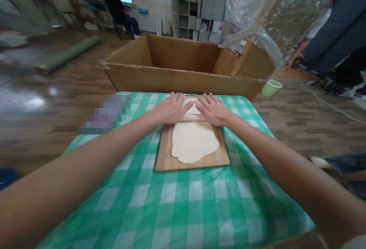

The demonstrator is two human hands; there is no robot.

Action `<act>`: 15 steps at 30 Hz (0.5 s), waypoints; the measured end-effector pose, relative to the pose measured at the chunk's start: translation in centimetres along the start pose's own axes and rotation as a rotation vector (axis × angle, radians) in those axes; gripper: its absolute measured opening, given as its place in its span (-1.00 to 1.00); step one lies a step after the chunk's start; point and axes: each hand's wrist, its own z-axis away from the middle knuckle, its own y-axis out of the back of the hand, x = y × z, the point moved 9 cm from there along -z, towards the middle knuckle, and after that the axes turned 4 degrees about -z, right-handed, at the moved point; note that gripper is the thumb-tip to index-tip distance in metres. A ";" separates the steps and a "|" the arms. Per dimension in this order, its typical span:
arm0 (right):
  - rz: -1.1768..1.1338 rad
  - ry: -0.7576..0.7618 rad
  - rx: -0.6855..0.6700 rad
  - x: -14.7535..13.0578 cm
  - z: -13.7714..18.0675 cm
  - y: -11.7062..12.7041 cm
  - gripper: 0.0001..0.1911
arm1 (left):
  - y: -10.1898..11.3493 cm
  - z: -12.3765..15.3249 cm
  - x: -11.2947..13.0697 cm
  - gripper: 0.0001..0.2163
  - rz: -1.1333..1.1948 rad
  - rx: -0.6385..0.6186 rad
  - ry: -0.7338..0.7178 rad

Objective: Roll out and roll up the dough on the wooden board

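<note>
Two open hands, your left hand (171, 108) and right hand (214, 110), sit palms-flat side by side on the rolling pin (194, 117) at the far end of the dough (194, 142) on the wooden board (164, 157), prob so the pin can turn freely under them.

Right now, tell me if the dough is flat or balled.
Flat: the dough lies spread thin across the wooden board.

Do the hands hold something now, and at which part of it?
Nothing is gripped: the left hand and right hand lie open and flat on the rolling pin, one towards each end, over the dough.
</note>
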 end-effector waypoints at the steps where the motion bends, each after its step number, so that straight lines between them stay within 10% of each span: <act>1: -0.004 0.007 -0.018 -0.4 0.6 0.0 -0.20 | -0.2 0.7 0.5 -0.51 -0.003 -0.022 -0.005; 8: -0.018 -0.061 0.002 -3.3 5.7 1.4 -0.05 | 0.8 6.1 2.4 -0.24 0.033 -0.036 0.158; 15: 0.042 -0.004 0.078 -7.2 12.2 2.1 -0.12 | 2.4 12.2 7.5 -0.21 0.011 0.078 0.011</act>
